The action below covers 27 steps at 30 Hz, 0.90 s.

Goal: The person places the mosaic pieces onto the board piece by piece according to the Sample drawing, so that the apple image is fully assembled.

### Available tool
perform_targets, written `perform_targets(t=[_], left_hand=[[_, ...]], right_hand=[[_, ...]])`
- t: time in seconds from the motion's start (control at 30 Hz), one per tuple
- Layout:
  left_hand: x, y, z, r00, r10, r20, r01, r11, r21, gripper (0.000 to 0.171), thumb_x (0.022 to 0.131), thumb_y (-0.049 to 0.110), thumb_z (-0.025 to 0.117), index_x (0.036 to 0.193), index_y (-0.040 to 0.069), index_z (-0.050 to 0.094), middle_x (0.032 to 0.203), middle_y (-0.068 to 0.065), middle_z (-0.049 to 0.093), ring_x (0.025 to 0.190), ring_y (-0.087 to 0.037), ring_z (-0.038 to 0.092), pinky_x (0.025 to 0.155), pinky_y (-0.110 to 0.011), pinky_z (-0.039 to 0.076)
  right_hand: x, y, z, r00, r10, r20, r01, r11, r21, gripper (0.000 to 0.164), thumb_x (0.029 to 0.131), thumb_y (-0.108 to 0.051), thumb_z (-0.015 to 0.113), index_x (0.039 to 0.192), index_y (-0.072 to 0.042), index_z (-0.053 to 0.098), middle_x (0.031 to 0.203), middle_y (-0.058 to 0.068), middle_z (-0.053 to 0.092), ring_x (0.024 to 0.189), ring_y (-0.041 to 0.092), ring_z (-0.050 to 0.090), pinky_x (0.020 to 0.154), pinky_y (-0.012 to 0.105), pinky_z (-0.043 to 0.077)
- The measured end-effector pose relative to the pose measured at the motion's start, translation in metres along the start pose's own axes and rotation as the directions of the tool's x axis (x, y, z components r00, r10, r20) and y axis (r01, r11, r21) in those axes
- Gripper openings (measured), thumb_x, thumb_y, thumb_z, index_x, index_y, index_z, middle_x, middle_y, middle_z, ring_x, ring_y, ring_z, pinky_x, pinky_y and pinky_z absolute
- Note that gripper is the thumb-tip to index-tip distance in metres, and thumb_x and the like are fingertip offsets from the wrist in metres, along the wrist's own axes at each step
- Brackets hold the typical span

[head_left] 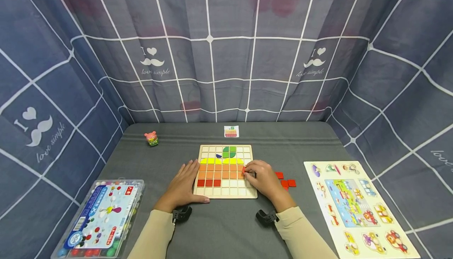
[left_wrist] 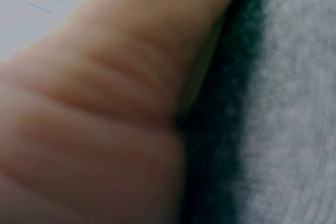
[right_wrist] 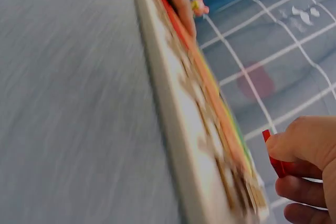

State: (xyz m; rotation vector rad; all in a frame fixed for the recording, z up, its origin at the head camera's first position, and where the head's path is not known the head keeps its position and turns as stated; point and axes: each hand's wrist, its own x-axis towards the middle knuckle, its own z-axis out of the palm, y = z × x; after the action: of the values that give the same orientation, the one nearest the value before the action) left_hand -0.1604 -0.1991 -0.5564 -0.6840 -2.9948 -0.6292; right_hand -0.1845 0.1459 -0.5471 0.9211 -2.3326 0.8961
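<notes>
A wooden grid board [head_left: 237, 193] lies on the grey cloth, its squares partly filled with green, yellow, orange and red tiles. Along its left edge rests my left hand [head_left: 184, 183], fingers straight and thumb stretched by the near corner. In the right wrist view, my right hand [right_wrist: 310, 156] pinches a red square tile [right_wrist: 274, 156] between thumb and fingers, above the board's right side. Several loose red tiles [head_left: 291, 183] lie on the cloth right of that hand. The left wrist view is blurred and filled mostly by the left hand [left_wrist: 94, 119].
Behind the board lies a small pattern card [head_left: 231, 131]. A pink figurine [head_left: 151, 138] stands at the back left. The plastic case of molecule-model balls [head_left: 102, 215] sits front left; a wooden picture puzzle board [head_left: 320, 208] is at right. Curtains surround the table.
</notes>
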Motion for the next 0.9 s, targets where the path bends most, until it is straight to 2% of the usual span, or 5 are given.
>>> perform_targets(t=[0.13, 0.23, 0.43, 0.7, 0.9], left_hand=[[0.000, -0.002, 0.001, 1.000, 0.004, -0.012, -0.004, 1.000, 0.006, 0.150, 0.062, 0.091, 0.076, 0.165, -0.004, 0.025, 0.171, -0.019, 0.022, 0.158, -0.034, 0.016, 0.127, -0.051, 0.010], [0.001, -0.002, 0.003, 1.000, 0.009, -0.015, -0.008, 1.000, 0.020, 0.149, 0.063, 0.091, 0.075, 0.165, -0.004, 0.025, 0.171, -0.019, 0.022, 0.158, -0.035, 0.017, 0.127, -0.051, 0.011], [0.001, -0.001, 0.003, 1.000, -0.003, -0.005, 0.003, 1.000, 0.020, 0.149, 0.062, 0.092, 0.076, 0.165, -0.004, 0.025, 0.171, -0.018, 0.022, 0.158, -0.034, 0.015, 0.127, -0.050, 0.010], [0.000, 0.000, 0.004, 1.000, -0.005, -0.005, 0.005, 1.000, 0.019, 0.150, 0.062, 0.094, 0.072, 0.165, -0.004, 0.025, 0.171, -0.018, 0.021, 0.158, -0.034, 0.015, 0.127, -0.050, 0.009], [0.000, -0.001, 0.004, 1.000, 0.012, -0.019, -0.011, 1.000, 0.011, 0.148, 0.063, 0.091, 0.075, 0.165, -0.004, 0.026, 0.171, -0.019, 0.022, 0.158, -0.034, 0.016, 0.127, -0.051, 0.010]], right_hand=[[0.016, -0.007, 0.015, 0.999, -0.017, 0.038, 0.015, 0.999, 0.034, 0.009, 0.085, 0.001, 0.085, 0.088, -0.007, 0.080, 0.098, 0.003, 0.073, 0.092, 0.020, 0.069, 0.080, 0.035, 0.061], [0.021, -0.011, 0.023, 0.996, -0.026, 0.080, 0.022, 0.999, 0.046, 0.007, 0.087, -0.003, 0.084, 0.090, -0.007, 0.080, 0.098, 0.000, 0.072, 0.091, 0.017, 0.068, 0.080, 0.033, 0.060], [0.013, -0.017, 0.031, 0.993, -0.032, 0.109, 0.027, 0.999, 0.048, 0.007, 0.087, -0.004, 0.084, 0.089, -0.009, 0.079, 0.098, -0.001, 0.071, 0.091, 0.016, 0.066, 0.080, 0.032, 0.059], [0.005, -0.028, 0.038, 0.985, -0.138, 0.107, 0.129, 0.988, 0.089, 0.010, 0.084, -0.001, 0.085, 0.089, -0.008, 0.079, 0.098, 0.000, 0.071, 0.094, 0.019, 0.067, 0.087, 0.039, 0.057], [0.004, -0.037, 0.045, 0.975, -0.164, 0.149, 0.160, 0.986, 0.034, 0.007, 0.088, -0.005, 0.085, 0.090, -0.009, 0.080, 0.102, 0.000, 0.072, 0.097, 0.018, 0.065, 0.086, 0.039, 0.053]])
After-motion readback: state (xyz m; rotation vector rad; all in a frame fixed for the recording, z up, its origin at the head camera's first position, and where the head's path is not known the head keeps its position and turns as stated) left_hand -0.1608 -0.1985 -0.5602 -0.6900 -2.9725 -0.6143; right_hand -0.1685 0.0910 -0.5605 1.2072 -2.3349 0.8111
